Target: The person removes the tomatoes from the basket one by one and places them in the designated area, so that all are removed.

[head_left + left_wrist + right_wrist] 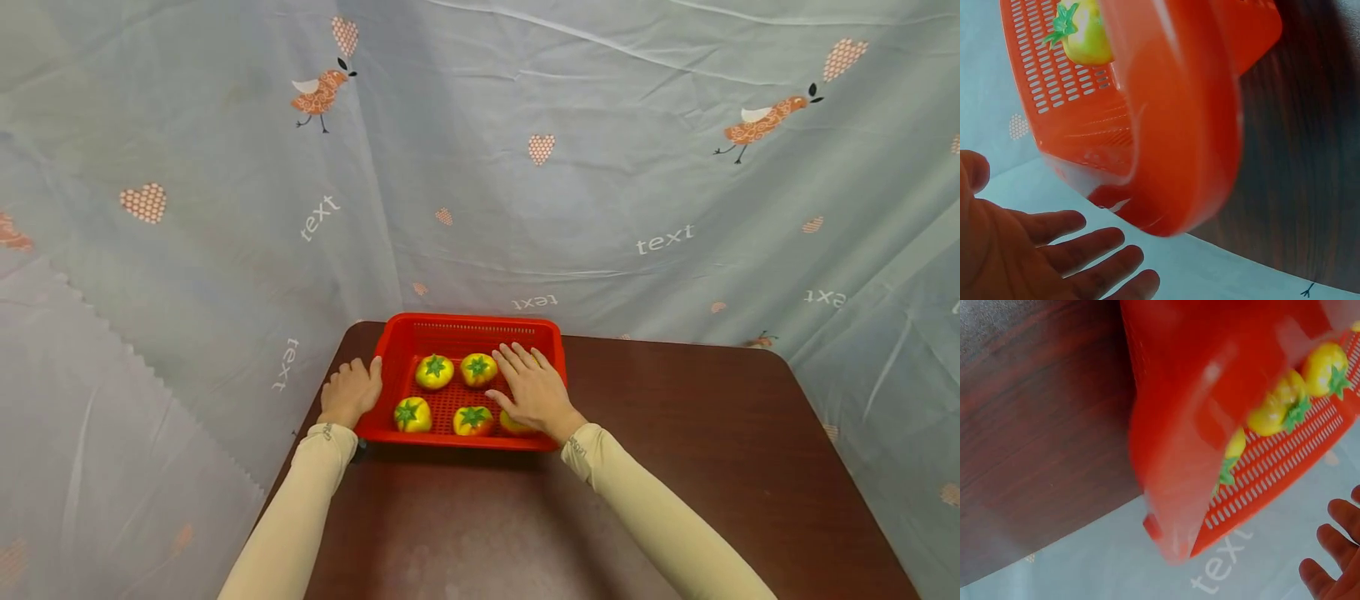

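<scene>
A red plastic basket (pixel 465 442) with slotted sides sits toward the table's back left. Several glossy yellow-orange fruits, tomato-like with green star-shaped tops, lie in it, among them a front-left fruit (pixel 412 414) and a back-left one (pixel 434 372). My left hand (pixel 351 390) is at the basket's left rim; in the left wrist view its fingers (pixel 1088 247) extend loosely beside the basket's corner, holding nothing. Over the basket's right side my right hand (pixel 534 392) spreads its fingers, partly covering the front-right fruit (pixel 513 423). The right wrist view shows those fingers (pixel 1338 544) holding nothing.
The dark brown wooden table (pixel 675 467) extends to the right and front of the basket. A grey-blue curtain (pixel 480 167) printed with birds and hearts hangs close behind the table and along its sides. A small dark object (pixel 358 451) shows by the basket's front-left corner.
</scene>
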Motion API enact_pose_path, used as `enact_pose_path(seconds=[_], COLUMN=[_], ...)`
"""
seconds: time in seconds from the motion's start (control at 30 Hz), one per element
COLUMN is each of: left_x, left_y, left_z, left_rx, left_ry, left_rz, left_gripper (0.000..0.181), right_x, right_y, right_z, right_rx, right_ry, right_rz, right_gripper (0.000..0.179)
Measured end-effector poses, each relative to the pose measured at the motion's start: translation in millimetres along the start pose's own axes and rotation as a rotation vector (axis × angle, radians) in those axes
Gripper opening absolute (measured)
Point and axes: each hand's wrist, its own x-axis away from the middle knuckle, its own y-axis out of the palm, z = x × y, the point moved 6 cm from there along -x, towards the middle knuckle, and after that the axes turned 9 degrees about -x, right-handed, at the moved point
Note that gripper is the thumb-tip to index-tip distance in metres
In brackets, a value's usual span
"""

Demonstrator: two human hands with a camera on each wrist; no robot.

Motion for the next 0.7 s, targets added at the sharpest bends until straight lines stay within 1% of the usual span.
enact_pose_path(seconds=[0.13, 0.27, 0.37, 0.53, 0.7], left_x=[-0.2, 1.8, 3.4, 4.1, 5.9], left_y=[5.4, 7.0, 8.3, 11.8, 12.7], left_z=[-3.3, -3.6, -3.3, -4.2, -4.4], left_rx=[-0.01, -0.008, -0.008, -0.016, -0.011], left_ry=[-0.009, -0.004, 0.0, 0.003, 0.004], left_rz=[-0.048, -0.072, -0.087, -0.094, -0.1], left_gripper=[0.07, 0.071, 0.07, 0.067, 0.066], right_x=[1.5, 2.6, 3.2, 2.9, 2.0], right_y=[7.7, 13.0, 17.3, 25.6, 30.6], right_z=[-4.7, -8.2, -9.4, -10.5, -13.0], right_rx=[0.026, 0.018, -0.012, -0.024, -0.014], right_ry=[-0.023, -0.048, -0.056, -0.054, -0.059], right_rz=[-0.034, -0.069, -0.101, -0.165, -0.195], right_gripper=[0.069, 0.068, 0.067, 0.069, 0.07])
